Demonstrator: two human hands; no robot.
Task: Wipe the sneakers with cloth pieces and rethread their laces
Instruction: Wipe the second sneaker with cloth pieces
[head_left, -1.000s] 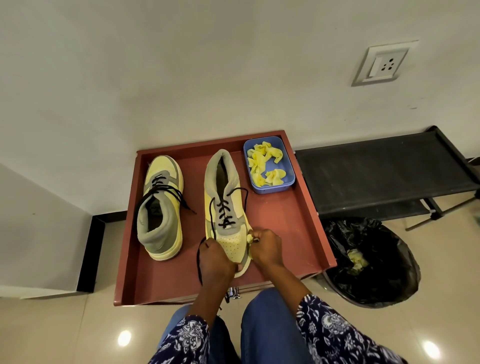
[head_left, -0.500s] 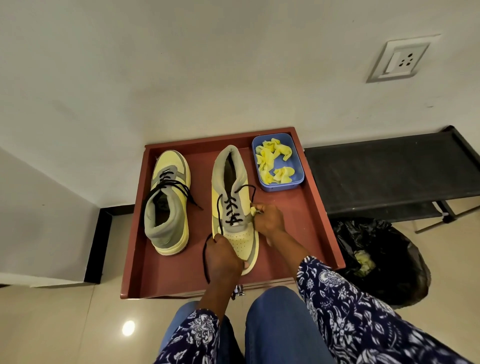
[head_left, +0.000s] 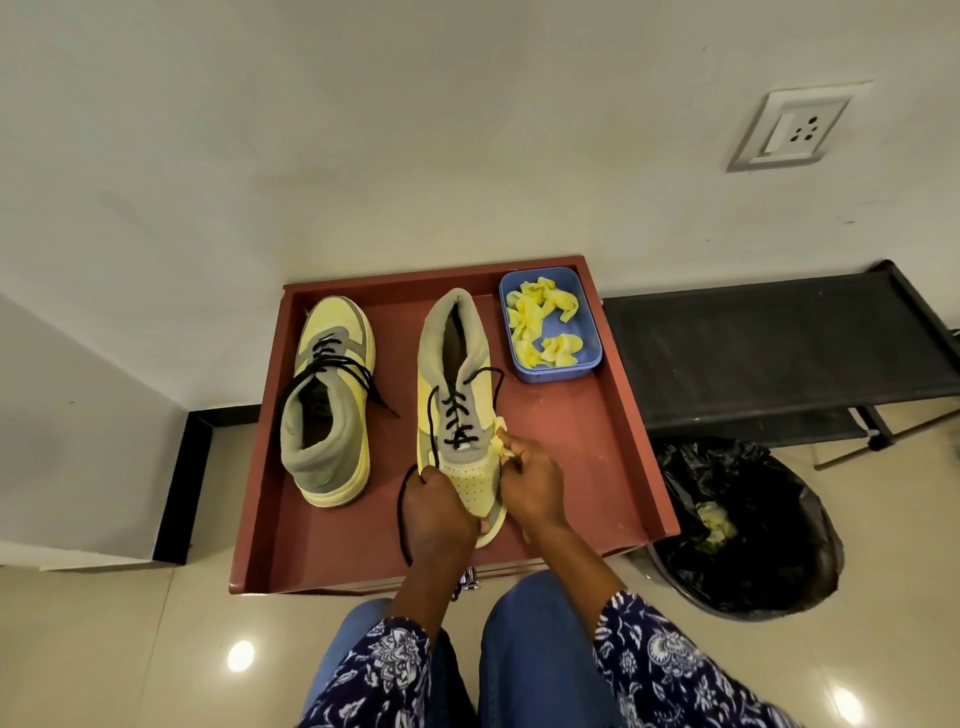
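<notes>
Two yellow-and-grey sneakers with black laces sit on a red-brown tray (head_left: 613, 447). The left sneaker (head_left: 328, 400) points its toe away from me. The right sneaker (head_left: 457, 395) points its toe toward me. My left hand (head_left: 439, 512) grips the toe of the right sneaker on its left side. My right hand (head_left: 527, 480) pinches a small yellow cloth piece (head_left: 498, 441) against the sneaker's right side. A loose black lace (head_left: 402, 514) loops beside my left hand.
A blue box (head_left: 584, 358) with several yellow cloth pieces stands at the tray's back right corner. A black rack (head_left: 769, 353) is to the right. Below it sits a bin with a black bag (head_left: 748, 525) holding used cloth. A wall socket (head_left: 795, 130) is above.
My right hand with the cloth has slid back along the right sneaker's side toward the toe, after moving up toward the laces. My left hand stays on the toe.
</notes>
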